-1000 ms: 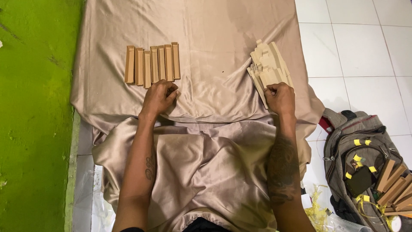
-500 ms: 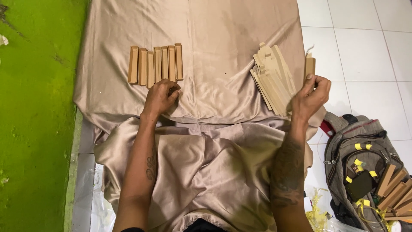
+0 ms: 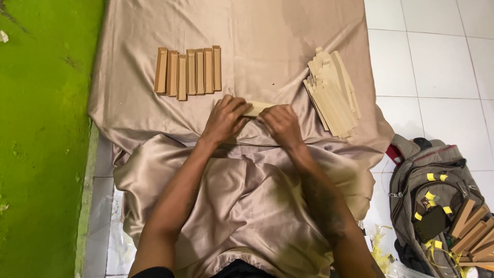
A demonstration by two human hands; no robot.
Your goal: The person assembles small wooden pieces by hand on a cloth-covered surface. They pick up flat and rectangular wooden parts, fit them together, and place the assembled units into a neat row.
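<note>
Both hands on flat cardboard piece [image 3: 257,108], centre of satin cloth [image 3: 288,46]: left hand [image 3: 224,118] gripped left end, right hand [image 3: 280,123] right end. Folded boxes [image 3: 188,72] upper left, flat stack [image 3: 333,92] right. Better to crease along scores, thumbs pressing evenly.

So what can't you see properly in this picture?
1. Head view: the flat cardboard piece is mostly covered by the left hand and right hand; its shape is unclear.
2. The fingers' undersides are hidden.
3. The backpack is cut off by the right edge.
4. The lower pieces in the flat stack are hidden by those on top.
</note>
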